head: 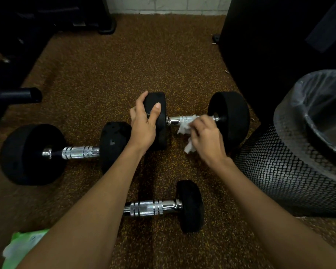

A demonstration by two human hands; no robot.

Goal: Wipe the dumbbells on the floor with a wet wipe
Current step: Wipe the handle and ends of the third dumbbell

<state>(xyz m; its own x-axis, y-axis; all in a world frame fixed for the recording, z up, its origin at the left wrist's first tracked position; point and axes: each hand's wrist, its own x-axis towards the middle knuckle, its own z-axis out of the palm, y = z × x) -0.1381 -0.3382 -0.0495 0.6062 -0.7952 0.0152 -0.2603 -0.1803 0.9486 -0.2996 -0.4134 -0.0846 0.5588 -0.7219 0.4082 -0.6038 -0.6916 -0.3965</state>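
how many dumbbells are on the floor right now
3. One far dumbbell under both hands, one left dumbbell beside it, one near dumbbell partly hidden by the left forearm. Others may lie outside the view.

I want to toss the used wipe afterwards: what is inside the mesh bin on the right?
The mesh bin holds a clear plastic liner folded over its rim. The part of its inside in view looks dark and bare; its bottom is out of frame, so any contents cannot be seen.

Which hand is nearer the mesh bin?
Right. The right hand wipes the handle just beside the mesh bin; the left hand grips the dumbbell's far-side weight.
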